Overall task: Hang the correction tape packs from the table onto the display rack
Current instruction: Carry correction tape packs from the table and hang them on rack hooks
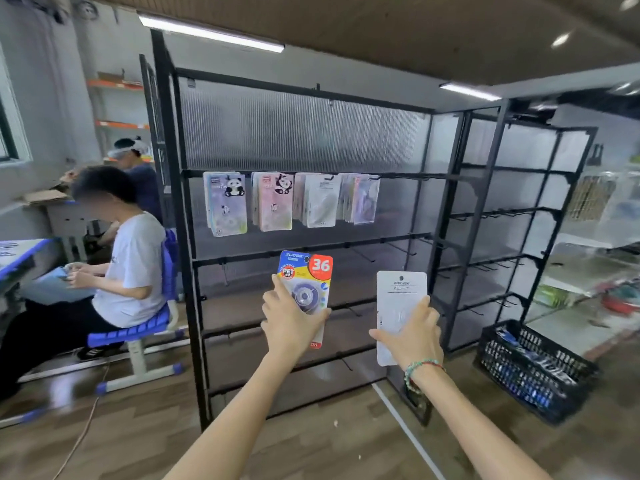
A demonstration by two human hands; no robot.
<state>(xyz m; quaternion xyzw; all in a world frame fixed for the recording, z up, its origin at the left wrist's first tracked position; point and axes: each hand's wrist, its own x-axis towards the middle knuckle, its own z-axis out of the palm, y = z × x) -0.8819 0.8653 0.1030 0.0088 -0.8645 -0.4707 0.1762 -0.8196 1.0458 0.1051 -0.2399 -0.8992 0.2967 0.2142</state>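
We hold two packs upright facing the rack [304,258], hang holes on top for its hooks | left hand [289,318] fingers pinch colour pack [306,285] | right hand [412,336] fingers grip white pack [398,296] | four bunches already hung

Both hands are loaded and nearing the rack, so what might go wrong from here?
1. With each hand full, neither can steady a hook.
2. The left hand grips the colourful pack low, so its hang hole may wobble.
3. The white pack in the right hand shows its back.
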